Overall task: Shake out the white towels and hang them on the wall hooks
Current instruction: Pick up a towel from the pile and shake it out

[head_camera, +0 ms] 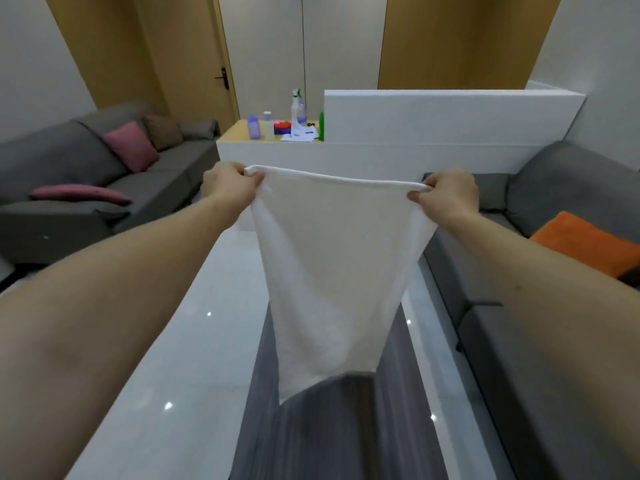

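Sofa-lined room; white towel [332,271] hangs lengthwise below both grips, left hand [230,185] and right hand [446,194] each pinching a top corner.

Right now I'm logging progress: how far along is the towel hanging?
Done: nothing hung that this view shows. In hand: the left hand and right hand pinch the top corners of one white terry towel, spread and hanging free. Left: hanging it; no wall hooks or other towels are in view.

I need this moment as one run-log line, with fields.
step: shake out | left hand: grips top corner | right hand: grips other top corner | towel: spread, hanging | hooks: not in view
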